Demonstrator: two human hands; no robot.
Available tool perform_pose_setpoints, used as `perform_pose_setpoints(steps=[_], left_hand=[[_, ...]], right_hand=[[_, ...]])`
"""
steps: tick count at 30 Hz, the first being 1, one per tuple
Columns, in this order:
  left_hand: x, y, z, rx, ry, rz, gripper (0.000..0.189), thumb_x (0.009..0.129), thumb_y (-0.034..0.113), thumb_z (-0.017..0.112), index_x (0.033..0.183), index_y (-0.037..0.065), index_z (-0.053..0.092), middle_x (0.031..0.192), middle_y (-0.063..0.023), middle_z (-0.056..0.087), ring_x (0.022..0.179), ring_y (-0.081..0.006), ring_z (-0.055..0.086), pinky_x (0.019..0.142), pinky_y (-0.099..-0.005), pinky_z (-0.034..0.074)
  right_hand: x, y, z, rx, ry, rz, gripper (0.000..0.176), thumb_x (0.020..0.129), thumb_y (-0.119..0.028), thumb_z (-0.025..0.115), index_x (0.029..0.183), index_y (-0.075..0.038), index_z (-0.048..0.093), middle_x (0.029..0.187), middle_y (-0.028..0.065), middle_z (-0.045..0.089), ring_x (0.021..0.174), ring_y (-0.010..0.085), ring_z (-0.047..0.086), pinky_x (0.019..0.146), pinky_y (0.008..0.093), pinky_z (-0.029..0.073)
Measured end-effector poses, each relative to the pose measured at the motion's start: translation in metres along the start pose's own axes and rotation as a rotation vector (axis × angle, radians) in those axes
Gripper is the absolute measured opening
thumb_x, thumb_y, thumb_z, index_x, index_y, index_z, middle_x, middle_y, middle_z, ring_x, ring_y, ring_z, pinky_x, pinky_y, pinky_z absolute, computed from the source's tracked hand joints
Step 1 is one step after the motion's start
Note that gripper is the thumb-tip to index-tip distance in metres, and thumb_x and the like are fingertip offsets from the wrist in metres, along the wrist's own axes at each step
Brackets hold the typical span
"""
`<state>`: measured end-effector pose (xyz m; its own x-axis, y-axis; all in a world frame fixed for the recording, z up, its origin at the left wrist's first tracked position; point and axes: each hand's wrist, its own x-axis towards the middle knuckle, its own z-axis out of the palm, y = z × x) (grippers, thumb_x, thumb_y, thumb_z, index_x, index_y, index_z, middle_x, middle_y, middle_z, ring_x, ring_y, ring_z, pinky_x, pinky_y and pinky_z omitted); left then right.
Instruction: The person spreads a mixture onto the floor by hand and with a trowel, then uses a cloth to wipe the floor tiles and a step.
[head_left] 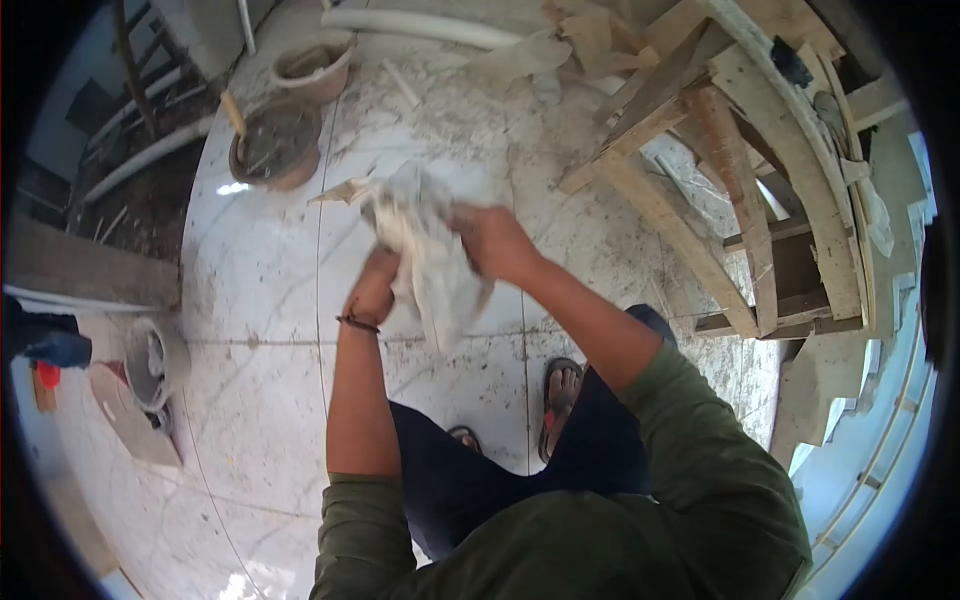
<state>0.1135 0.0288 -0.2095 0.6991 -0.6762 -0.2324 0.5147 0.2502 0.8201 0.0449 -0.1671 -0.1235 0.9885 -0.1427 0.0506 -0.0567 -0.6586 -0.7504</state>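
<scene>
A crumpled whitish cloth (428,262) hangs between my two hands above the dirty tiled floor, slightly blurred. My left hand (374,286), with a dark band at its wrist, is closed on the cloth's left side. Higher up on the right, my right hand (493,241) grips the other side, its fingers partly hidden by the folds. Beyond the cloth to the left stands a tub (303,172) of grey wet-looking material, from which a wooden handle (234,113) sticks up.
A second tub (338,82) sits behind the first, near a long white pipe (425,26). Rough wooden framing (655,225) stands on the right, with torn brown paper (590,40) at the back. A bucket (176,362) and a flat board (130,415) are at left.
</scene>
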Motion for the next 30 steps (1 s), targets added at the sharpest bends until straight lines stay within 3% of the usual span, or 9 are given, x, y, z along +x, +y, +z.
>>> perform_pose_setpoints(steps=[5,9,13,17,19,21,22,24,30], left_hand=[[0.036,-0.021,-0.017,0.921,0.225,0.036,0.031,0.087,0.012,0.062,0.113,-0.004,0.066,0.101,-0.0101,0.072,0.091,-0.0154,0.064,0.083,-0.0289,0.049],[0.037,0.000,0.000,0.703,0.581,0.287,0.028,0.086,0.005,0.054,0.110,-0.005,0.065,0.090,-0.0179,0.070,0.074,-0.0225,0.064,0.070,-0.0336,0.051],[0.063,-0.043,-0.081,0.860,0.726,-0.023,0.027,0.086,0.004,0.052,0.107,-0.004,0.067,0.085,-0.0182,0.071,0.068,-0.0216,0.066,0.083,-0.0362,0.050],[0.063,-0.028,-0.042,1.110,0.759,0.366,0.073,0.074,-0.006,0.059,0.141,-0.003,0.031,0.136,-0.0227,0.042,0.121,-0.0303,0.047,0.107,-0.0387,0.036],[0.070,-0.030,0.000,1.026,0.395,0.406,0.102,0.066,-0.013,0.065,0.153,-0.002,0.012,0.158,-0.0218,0.014,0.146,-0.0346,0.019,0.120,-0.0390,0.014],[0.053,-0.026,0.097,0.999,0.168,0.629,0.104,0.068,-0.002,0.075,0.151,-0.003,0.013,0.156,-0.0226,0.019,0.146,-0.0315,0.020,0.120,-0.0390,0.014],[0.071,-0.069,0.076,1.178,0.125,0.669,0.095,0.073,0.005,0.078,0.147,-0.005,0.019,0.147,-0.0221,0.035,0.137,-0.0299,0.036,0.115,-0.0403,0.026],[0.092,-0.116,0.063,0.451,0.173,0.375,0.074,0.081,0.004,0.072,0.141,-0.006,0.030,0.131,-0.0199,0.051,0.121,-0.0289,0.051,0.104,-0.0393,0.039],[0.132,-0.141,-0.011,0.833,0.260,0.319,0.061,0.085,0.000,0.065,0.138,-0.005,0.036,0.128,-0.0170,0.055,0.114,-0.0267,0.057,0.096,-0.0367,0.048]], right_hand=[[-0.006,0.033,-0.021,-0.209,0.230,0.018,0.025,0.094,-0.020,0.058,0.082,0.001,0.054,0.072,0.0255,0.058,0.073,0.0454,0.056,0.063,0.0474,0.044],[0.010,0.025,-0.064,-0.055,0.513,0.046,0.020,0.094,-0.017,0.057,0.088,0.001,0.056,0.072,0.0238,0.057,0.072,0.0441,0.058,0.065,0.0479,0.045],[0.005,0.022,-0.087,0.158,0.827,-0.126,0.018,0.095,-0.016,0.056,0.093,0.001,0.058,0.074,0.0216,0.056,0.072,0.0431,0.057,0.063,0.0448,0.044],[0.000,0.004,-0.097,0.080,0.937,-0.259,0.011,0.091,-0.013,0.058,0.092,-0.002,0.060,0.084,0.0200,0.059,0.078,0.0410,0.059,0.067,0.0448,0.046],[0.007,0.029,-0.076,-0.017,0.626,-0.279,0.016,0.092,-0.014,0.059,0.098,0.000,0.062,0.086,0.0178,0.061,0.076,0.0394,0.060,0.065,0.0418,0.047],[0.008,0.031,-0.042,0.138,0.492,-0.213,0.016,0.093,-0.016,0.059,0.099,-0.001,0.062,0.087,0.0192,0.060,0.078,0.0379,0.060,0.067,0.0427,0.047],[0.003,0.013,-0.045,0.165,0.483,-0.282,0.014,0.092,-0.013,0.059,0.099,0.000,0.061,0.087,0.0193,0.060,0.077,0.0375,0.060,0.067,0.0421,0.047],[-0.008,-0.030,-0.063,0.252,0.504,-0.398,0.012,0.091,-0.008,0.059,0.098,0.001,0.061,0.085,0.0189,0.060,0.076,0.0366,0.060,0.066,0.0410,0.048],[-0.038,-0.042,-0.133,0.291,0.675,-0.402,0.009,0.090,-0.001,0.057,0.097,0.004,0.059,0.079,0.0162,0.059,0.067,0.0342,0.059,0.061,0.0377,0.047]])
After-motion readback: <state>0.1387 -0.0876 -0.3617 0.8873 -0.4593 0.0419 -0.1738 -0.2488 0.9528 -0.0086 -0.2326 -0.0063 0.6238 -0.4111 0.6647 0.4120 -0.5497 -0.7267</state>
